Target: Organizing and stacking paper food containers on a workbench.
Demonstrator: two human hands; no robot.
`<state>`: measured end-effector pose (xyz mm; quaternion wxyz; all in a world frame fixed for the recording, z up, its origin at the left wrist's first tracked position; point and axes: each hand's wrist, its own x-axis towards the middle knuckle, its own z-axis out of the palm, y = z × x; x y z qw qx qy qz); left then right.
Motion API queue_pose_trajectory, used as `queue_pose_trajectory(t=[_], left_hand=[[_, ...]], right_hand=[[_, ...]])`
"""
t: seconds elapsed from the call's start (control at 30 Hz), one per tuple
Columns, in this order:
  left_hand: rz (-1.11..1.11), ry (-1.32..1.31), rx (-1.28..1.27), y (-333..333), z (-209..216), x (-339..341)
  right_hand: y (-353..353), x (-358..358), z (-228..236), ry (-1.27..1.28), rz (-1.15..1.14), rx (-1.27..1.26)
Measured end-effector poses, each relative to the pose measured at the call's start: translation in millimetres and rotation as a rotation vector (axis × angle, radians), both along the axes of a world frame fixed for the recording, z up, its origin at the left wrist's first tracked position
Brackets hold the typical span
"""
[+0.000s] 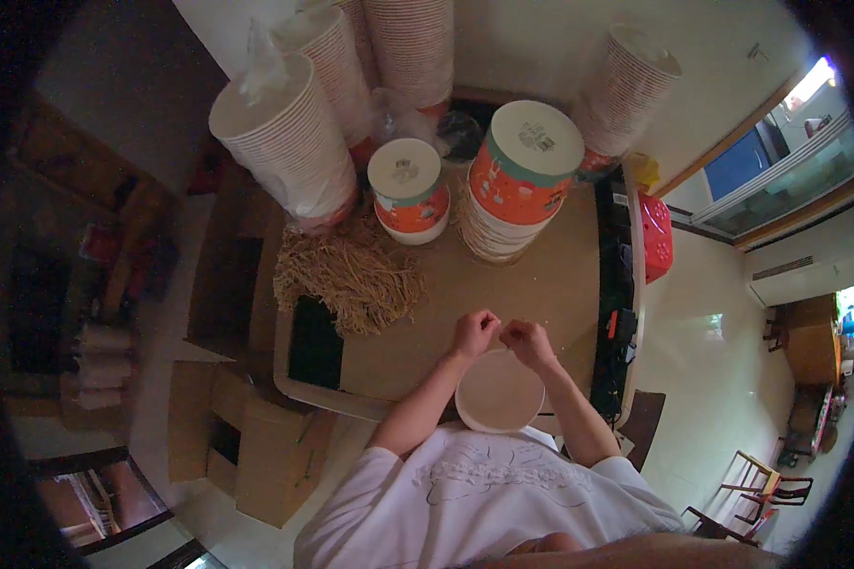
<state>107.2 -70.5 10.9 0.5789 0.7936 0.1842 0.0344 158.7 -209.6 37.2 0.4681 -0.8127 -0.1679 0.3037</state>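
Observation:
My left hand (476, 334) and my right hand (525, 341) are close together above the table's near edge, fingers pinched. Whatever they hold, if anything, is too small to make out. Just below them, against my shirt, stands a white paper tub (500, 391) with its round mouth toward me. Ahead, an orange and green paper tub (412, 211) sits upside down. To its right rises a taller upside-down stack of larger tubs (522, 185). A heap of brown twisted cords (356, 275) lies to the left.
Tall stacks of white tubs in clear plastic (280, 133) line the table's far left, with another wrapped stack (626, 95) at the far right. A red plastic basket (655, 237) hangs by the right edge. Cardboard boxes (275, 460) stand on the floor at left.

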Motion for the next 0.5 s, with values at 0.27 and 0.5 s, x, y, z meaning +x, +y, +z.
queue_pose_trajectory(t=[0.27,0.5], left_hand=[[-0.066,0.019,-0.103,2.9,3.6,5.3],[-0.08,-0.035,-0.131,1.3,-18.1,11.4]], right_hand=[[-9.4,16.1,-15.9,0.511,-0.086,0.166],[-11.9,19.4,-15.1,0.722,-0.118,0.185]])
